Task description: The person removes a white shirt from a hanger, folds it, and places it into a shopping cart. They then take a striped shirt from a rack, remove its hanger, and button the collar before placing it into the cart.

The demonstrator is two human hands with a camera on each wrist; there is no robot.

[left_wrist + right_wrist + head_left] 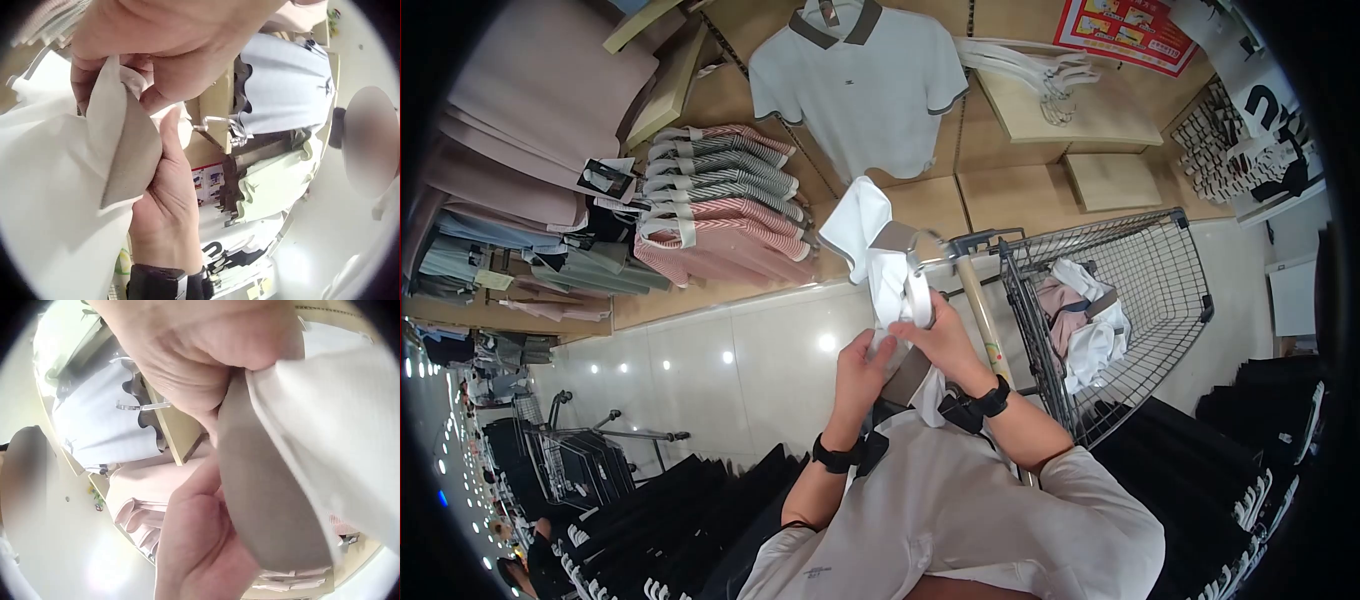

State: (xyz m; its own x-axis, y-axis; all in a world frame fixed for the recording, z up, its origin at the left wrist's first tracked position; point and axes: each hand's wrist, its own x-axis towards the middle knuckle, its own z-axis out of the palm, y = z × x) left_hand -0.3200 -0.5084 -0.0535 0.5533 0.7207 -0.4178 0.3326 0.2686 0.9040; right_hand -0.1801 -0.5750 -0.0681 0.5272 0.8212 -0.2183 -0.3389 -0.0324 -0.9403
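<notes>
Both hands hold a white shirt with a grey-brown collar point(134, 153) in front of the chest. My left hand point(862, 378) pinches the cloth near the collar, its fingertips partly hidden by fabric in the left wrist view. From the other side my right hand point(945, 345) grips the shirt, thumb along the collar edge. White cloth point(858, 225) sticks up beyond the hands, beside a blurred white hanger point(917, 298) with a metal hook. In the right wrist view the collar point(262, 481) hangs between the two hands.
A wire shopping cart point(1165, 300) stands at the right with folded clothes point(1090, 325) inside. Striped and pink shirts point(725, 205) hang at the left, a grey polo shirt point(860, 90) is on the wall, and white hangers point(1040, 70) lie on a shelf. Black garments point(670, 510) hang close by.
</notes>
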